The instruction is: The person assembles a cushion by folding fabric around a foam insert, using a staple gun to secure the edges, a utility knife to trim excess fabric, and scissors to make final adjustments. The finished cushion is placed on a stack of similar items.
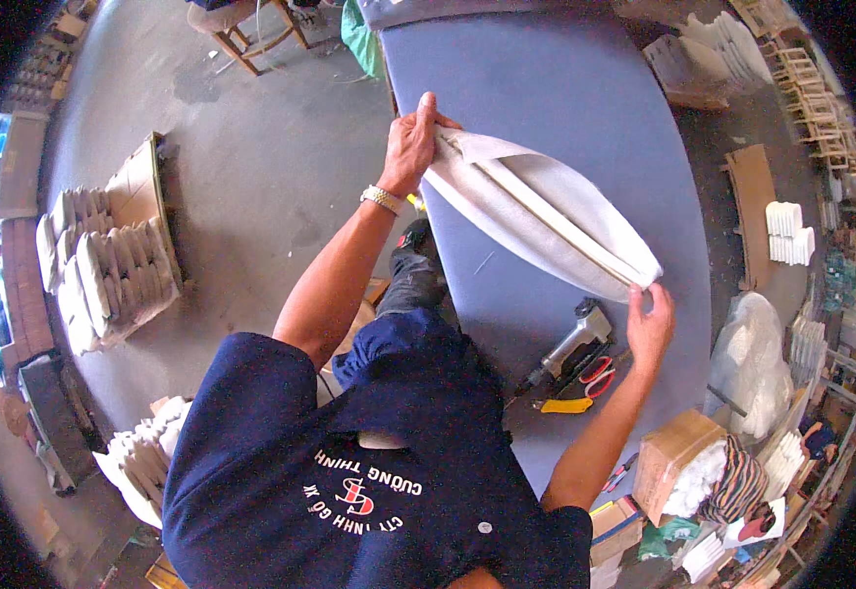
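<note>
A pale, leaf-shaped padded piece (pixel 536 221) stretches between two bare hands above a blue-grey tabletop (pixel 536 69), as I watch through the head camera from afar. The left hand (pixel 411 149) has its fingers closed around the piece's far left end, the thumb standing up beside the edge; how far the hidden fingertips reach underneath, I cannot tell. At the opposite, nearer end, the right hand (pixel 652 324) holds the tip in a narrow pinch, thumb and forefinger almost together at the rim. The piece runs slantwise from one grip to the other, a light strip along its length and a fold of fabric open beside it. I cannot tell whether its underside touches the table. Just left of the right forearm lie a grey metal power tool (pixel 575 346), red-handled scissors (pixel 599 371) and a yellow-handled tool (pixel 566 405). A metal-banded watch (pixel 382 199) circles the left wrist.
</note>
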### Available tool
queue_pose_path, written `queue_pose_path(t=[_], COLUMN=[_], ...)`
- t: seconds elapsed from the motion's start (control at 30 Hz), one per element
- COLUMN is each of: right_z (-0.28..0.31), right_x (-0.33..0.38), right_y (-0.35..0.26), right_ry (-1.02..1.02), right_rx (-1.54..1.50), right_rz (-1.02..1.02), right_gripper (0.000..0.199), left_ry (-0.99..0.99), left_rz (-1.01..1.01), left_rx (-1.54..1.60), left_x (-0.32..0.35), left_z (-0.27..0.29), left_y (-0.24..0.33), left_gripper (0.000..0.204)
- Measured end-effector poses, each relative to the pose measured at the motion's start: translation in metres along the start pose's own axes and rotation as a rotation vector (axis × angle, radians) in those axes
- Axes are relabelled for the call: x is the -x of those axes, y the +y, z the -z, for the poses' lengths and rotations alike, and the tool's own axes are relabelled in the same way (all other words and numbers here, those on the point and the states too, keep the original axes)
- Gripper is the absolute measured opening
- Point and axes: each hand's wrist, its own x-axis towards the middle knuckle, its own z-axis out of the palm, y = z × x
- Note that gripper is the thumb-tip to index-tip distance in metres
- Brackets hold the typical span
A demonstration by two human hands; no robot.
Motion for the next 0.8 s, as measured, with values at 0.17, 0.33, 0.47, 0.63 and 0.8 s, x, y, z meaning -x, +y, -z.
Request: queue_pose_path(t=[0.17, 0.33, 0.47, 0.63, 0.8], right_z=[0.009, -0.022, -0.072, -0.099, -0.096], right_x=[-0.048, -0.081, -0.095, -0.111, -0.116], right_y=[-0.103, -0.22, -0.262, -0.26, -0.273], right_ry=[0.2, -0.076, -0.296, -0.376, -0.418], right_rx=[-0.226, -0.362, -0.397, -0.39, -0.321], right_rz=[0.354, 0.651, 0.624, 0.472, 0.426], right_gripper=[0.054, 0.063, 0.047, 0.024, 0.019], left_ry=[-0.031, -0.041, -0.04, -0.006, 0.011], left_rz=[0.102, 0.066, 0.053, 0.077, 0.086], left_rx=[0.002, 0.043, 0.06, 0.033, -0.012], left_x=[-0.012, -0.006, -0.009, -0.003, -0.001], left_z=[0.013, 0.014, 0.016, 0.017, 0.02], left_y=[-0.019, -0.019, -0.029, -0.028, -0.023], left_gripper=[0.072, 0.072, 0.071, 0.07, 0.072])
